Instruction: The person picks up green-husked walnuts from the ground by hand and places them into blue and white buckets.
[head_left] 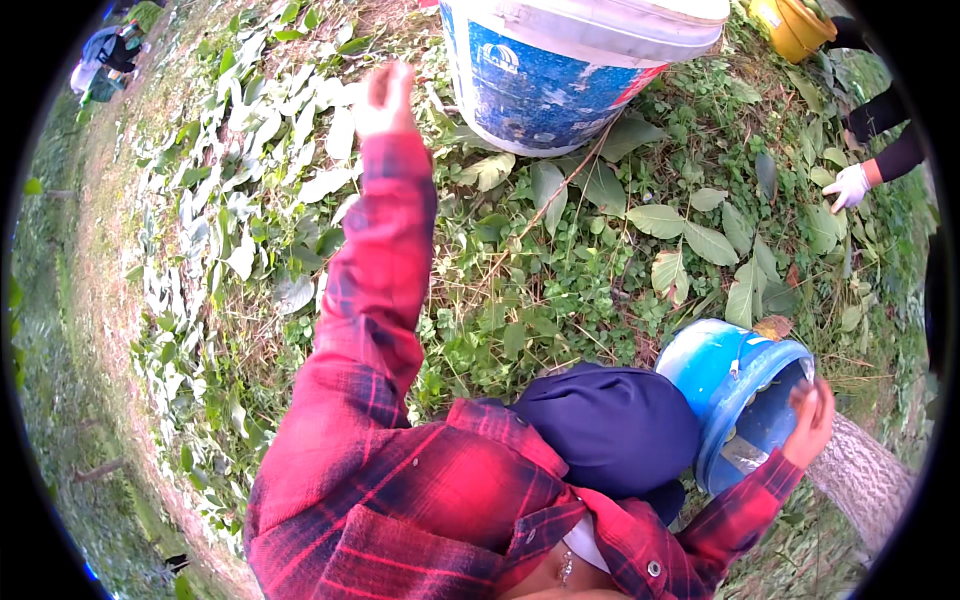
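Note:
My left arm, in a red plaid sleeve, stretches forward over the leafy ground. My left hand [386,102] is left of a large white and blue bucket [560,85], apart from it. A small gap shows between its thumb and fingers, with nothing visible in them. At the lower right, a light-blue bucket [708,375] lies tipped, its mouth facing my right side. My right hand [810,425] is at the rim with curled fingers, gripping the edge. A few small roundish things inside the bucket are too shaded to name.
A tree trunk [862,480] stands beside the tipped bucket. At the right, a co-worker's gloved hand [850,187] reaches into leaves near a yellow bucket [790,28]. Fallen leaves [710,240] and a thin stick [555,197] lie on the grass. Another person [108,55] is far left.

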